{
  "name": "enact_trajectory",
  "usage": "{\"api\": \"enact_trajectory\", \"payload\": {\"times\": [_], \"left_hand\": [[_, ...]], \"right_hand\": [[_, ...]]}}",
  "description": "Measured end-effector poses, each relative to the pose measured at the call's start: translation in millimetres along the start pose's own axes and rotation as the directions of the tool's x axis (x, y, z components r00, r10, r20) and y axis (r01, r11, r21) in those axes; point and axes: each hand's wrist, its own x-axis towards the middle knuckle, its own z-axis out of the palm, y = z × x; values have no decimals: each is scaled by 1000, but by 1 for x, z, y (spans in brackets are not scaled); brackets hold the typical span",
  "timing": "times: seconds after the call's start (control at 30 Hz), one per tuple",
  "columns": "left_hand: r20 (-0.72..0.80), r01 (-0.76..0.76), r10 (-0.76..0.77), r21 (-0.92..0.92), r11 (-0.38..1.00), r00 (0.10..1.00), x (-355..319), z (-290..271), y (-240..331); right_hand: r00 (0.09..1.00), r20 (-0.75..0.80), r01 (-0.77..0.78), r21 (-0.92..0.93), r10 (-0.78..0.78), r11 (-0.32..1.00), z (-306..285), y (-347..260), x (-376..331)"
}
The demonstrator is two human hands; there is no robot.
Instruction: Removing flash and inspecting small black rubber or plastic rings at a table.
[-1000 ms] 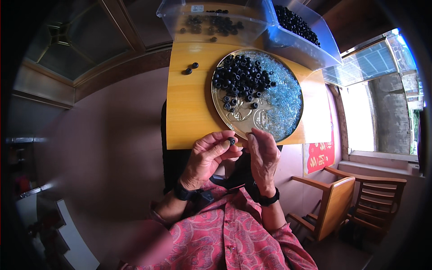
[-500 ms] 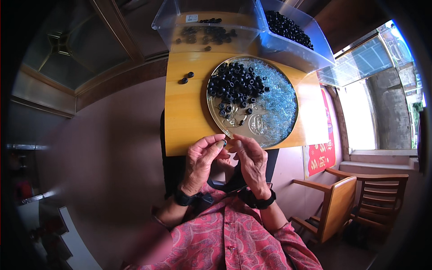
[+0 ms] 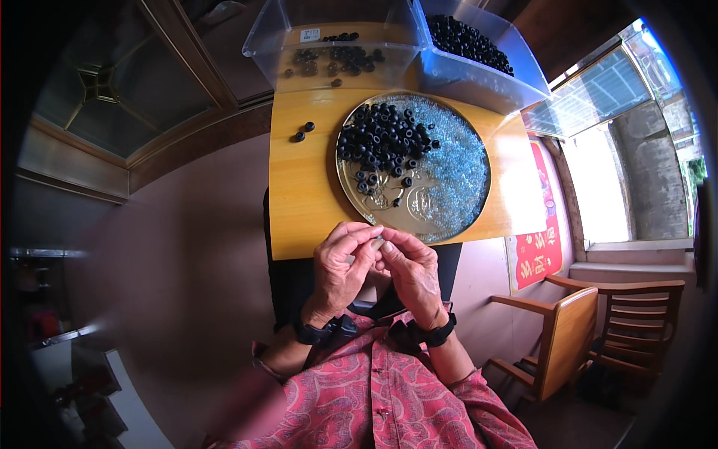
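Both hands, left hand (image 3: pixel 340 268) and right hand (image 3: pixel 410 271), are pinching one small pale bead (image 3: pixel 378 242) between meeting fingertips, just short of the round tray (image 3: pixel 374 200).

The person wears a red shirt (image 3: pixel 389 396) with a pale paisley pattern and a buttoned front, sleeves pushed up the forearms, and 2 black wristbands, 1 on the left wrist (image 3: pixel 318 331), 1 on the right wrist (image 3: pixel 434 335).
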Motion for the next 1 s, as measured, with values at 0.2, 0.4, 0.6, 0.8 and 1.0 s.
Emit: {"api": "enact_trajectory", "payload": {"times": [0.2,0.4,0.6,0.8,1.0], "left_hand": [[148,430,-429,-577,695,891,1,-10,-7],[267,476,-436,-728,494,860,-2,-8,-15],[357,515,-416,-771,374,836,-3,-8,-17],[360,542,-446,-741,396,819,-5,-7,-15],[343,549,-468,-715,432,815,-7,-5,-19]], "right_hand": [[998,-35,52,-80,-55,995,-2,-7,1],[991,-3,130,-252,-136,959,-5,-7,-2],[943,28,313,-419,-333,852,-2,-4,-4],[936,67,337,-450,-345,827,-6,-3,-6],[915,87,374,-553,-395,745,-7,-2,-7]]}}
